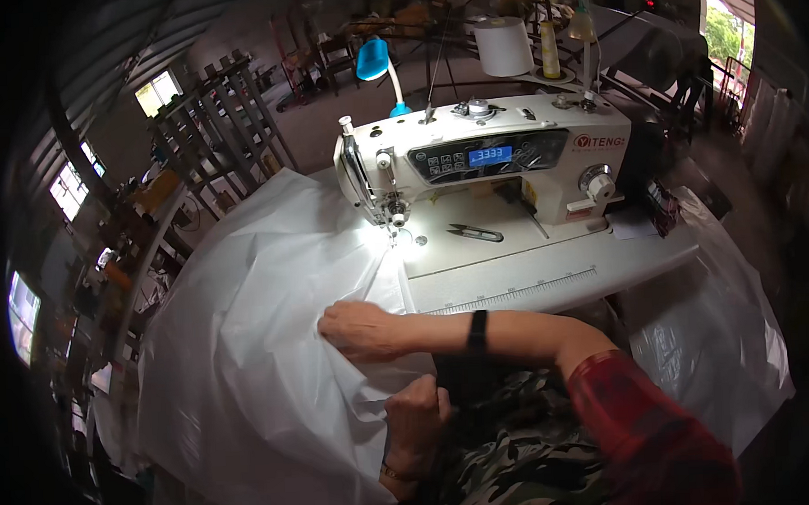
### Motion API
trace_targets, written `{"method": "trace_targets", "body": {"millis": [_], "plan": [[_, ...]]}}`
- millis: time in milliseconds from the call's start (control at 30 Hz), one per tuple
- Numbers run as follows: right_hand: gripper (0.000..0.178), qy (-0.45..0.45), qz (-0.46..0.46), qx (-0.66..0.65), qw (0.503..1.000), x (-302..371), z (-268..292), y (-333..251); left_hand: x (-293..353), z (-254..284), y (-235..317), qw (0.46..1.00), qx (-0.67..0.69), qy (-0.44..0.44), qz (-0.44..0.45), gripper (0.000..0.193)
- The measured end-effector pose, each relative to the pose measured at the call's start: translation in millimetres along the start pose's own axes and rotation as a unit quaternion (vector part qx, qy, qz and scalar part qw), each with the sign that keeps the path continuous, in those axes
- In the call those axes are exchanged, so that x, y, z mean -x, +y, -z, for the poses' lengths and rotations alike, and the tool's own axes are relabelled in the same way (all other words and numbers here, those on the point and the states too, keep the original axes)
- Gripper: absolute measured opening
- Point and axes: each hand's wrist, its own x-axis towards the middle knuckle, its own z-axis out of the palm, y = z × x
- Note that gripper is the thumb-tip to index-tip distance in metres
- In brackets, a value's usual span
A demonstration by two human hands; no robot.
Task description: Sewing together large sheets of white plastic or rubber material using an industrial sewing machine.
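Sheet: thin white material (244, 296), broad and creased, spread across the left of the table (559, 268) and hanging toward the lap; its narrow upper end reaches the lit needle area (393, 238).
Right hand: this hand (363, 331) crosses to the left, fingers curled closely over a fold of the sheet; the arm has a black wristband (477, 329) and a red plaid sleeve (647, 422).
Left hand: lower and nearer the body, this hand (415, 419) is bent into a fist beside the sheet's near edge; whether it grips any material, I cannot tell. A bracelet (394, 472) circles the wrist.
Sewing machine: white body (471, 128) beyond both hands, with a lit blue display (490, 155) and a handwheel (597, 183) at its right end.
Machine bed: 1 pair of dark thread snips (474, 232) lies under the arm, right of the needle.
Table front: 1 printed ruler scale (515, 293).
Thread: 1 white cone (504, 47) and 1 yellow spool (550, 49) stand behind the machine.
Lamp: blue head (373, 60), behind the machine's left end.
Lap: camouflage cloth (522, 464).
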Motion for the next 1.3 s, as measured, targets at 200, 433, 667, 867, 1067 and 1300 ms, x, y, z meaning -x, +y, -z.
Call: {"method": "trace_targets", "body": {"millis": [200, 433, 667, 867, 1067, 1300], "plan": [[0.020, 0.015, 0.007, -0.270, 0.963, 3.2, 22.3, 48.7, -1.4, 7.5, -6.4, 1.000, -0.008, 0.027, -0.002, 0.011], [0.017, 0.099, -0.055, 0.090, 0.989, 73.1, 37.2, 87.2, 1.2, 1.2, -12.6, 1.000, -0.004, 0.008, -0.011, 0.007], [0.030, 0.070, -0.042, 0.094, 0.992, 78.1, 36.3, 99.4, -16.0, 7.9, -21.6, 0.998, -0.043, -0.033, -0.031, 0.008], [0.035, 0.037, -0.056, 0.057, 0.996, 79.3, 40.6, 102.8, -57.7, 10.2, -36.3, 0.992, -0.097, -0.013, -0.077, 0.017], [0.033, 0.025, -0.063, 0.050, 0.996, 76.6, 44.1, 106.2, -111.3, 1.8, -58.0, 0.981, -0.168, -0.050, -0.082, 0.013], [0.032, 0.020, -0.079, 0.018, 0.996, 76.3, 49.8, 117.8, -166.8, -21.6, -68.7, 0.995, -0.090, -0.028, -0.023, 0.012]]}}
